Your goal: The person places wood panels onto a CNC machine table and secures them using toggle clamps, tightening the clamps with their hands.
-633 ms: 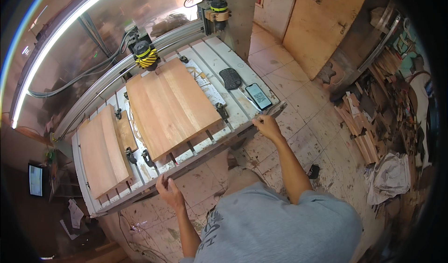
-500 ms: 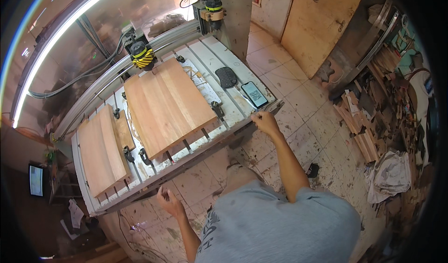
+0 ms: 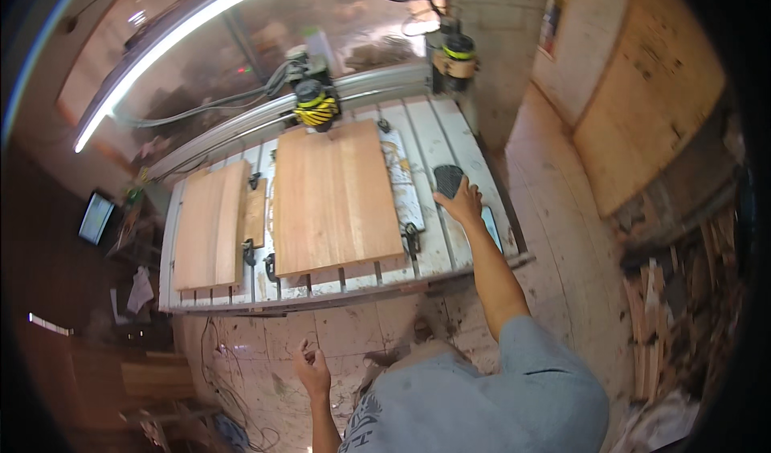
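My right hand (image 3: pixel 463 203) reaches over the table of a router machine (image 3: pixel 447 238). Its thumb and fingers are spread about the near end of a small black handheld keypad (image 3: pixel 447 177), which lies on the slotted white bed. Whether the fingertips press on it I cannot tell. A phone (image 3: pixel 490 225) lies just beside my right wrist, partly hidden by the forearm. My left hand (image 3: pixel 312 368) hangs in the air in front of the table's near edge, fingers partly bent and apart, holding nothing. A large wooden panel (image 3: pixel 333 204) and a narrower wooden panel (image 3: pixel 210 228) lie on the bed.
Black clamps (image 3: pixel 411 239) stand beside the panels. A spindle with yellow-striped cover (image 3: pixel 316 109) sits over the large panel's far edge; a second spindle (image 3: pixel 458 61) is at the far right. Wood scraps (image 3: pixel 652 324) pile at right. Cables (image 3: pixel 210 365) lie on the floor at left.
My right hand has moved from the table edge near the phone to the keypad. My left hand stays off the table. The view has turned, shifting the table within it.
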A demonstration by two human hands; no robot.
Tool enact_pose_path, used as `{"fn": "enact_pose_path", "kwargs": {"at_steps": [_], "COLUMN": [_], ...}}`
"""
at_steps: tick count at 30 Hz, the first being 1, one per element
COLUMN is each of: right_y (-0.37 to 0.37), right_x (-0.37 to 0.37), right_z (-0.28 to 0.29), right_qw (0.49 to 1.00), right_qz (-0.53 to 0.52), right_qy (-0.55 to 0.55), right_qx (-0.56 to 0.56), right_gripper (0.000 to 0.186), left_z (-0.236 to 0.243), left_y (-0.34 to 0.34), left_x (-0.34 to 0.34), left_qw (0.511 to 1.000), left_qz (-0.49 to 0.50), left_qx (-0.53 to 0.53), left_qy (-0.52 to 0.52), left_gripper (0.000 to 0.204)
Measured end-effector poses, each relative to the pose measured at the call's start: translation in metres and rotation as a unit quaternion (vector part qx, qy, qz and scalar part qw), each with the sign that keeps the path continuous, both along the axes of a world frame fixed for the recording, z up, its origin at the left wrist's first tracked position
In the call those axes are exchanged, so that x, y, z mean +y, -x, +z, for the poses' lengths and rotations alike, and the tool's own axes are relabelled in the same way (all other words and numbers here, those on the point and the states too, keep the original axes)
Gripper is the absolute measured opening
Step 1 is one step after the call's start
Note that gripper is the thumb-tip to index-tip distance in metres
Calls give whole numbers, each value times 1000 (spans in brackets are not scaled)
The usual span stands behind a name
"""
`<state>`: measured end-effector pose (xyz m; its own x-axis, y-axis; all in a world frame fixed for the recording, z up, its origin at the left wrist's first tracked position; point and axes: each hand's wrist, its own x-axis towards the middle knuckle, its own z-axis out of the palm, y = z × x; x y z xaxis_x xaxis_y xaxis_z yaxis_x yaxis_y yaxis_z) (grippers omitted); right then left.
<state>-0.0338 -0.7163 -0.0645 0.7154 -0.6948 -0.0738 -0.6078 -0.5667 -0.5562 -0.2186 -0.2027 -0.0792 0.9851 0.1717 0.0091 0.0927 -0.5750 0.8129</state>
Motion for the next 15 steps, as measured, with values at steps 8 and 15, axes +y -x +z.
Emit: {"fn": "enact_pose_path", "kwargs": {"at_steps": [8, 15], "right_y": [-58, -54], "right_x": [-12, -25], "right_z": [-37, 1], "right_qw": [984, 991], "right_qz": [-5, 22], "right_qy": [62, 34], "right_qx": [165, 124], "right_gripper": [109, 111], "left_z": [-23, -18], "left_y": [86, 55], "left_x": [-10, -13], "left_qw": [991, 989], "left_qz": [132, 112], "left_qx": [29, 6], "left_qy": [-6, 98], "left_gripper": [48, 45]}}
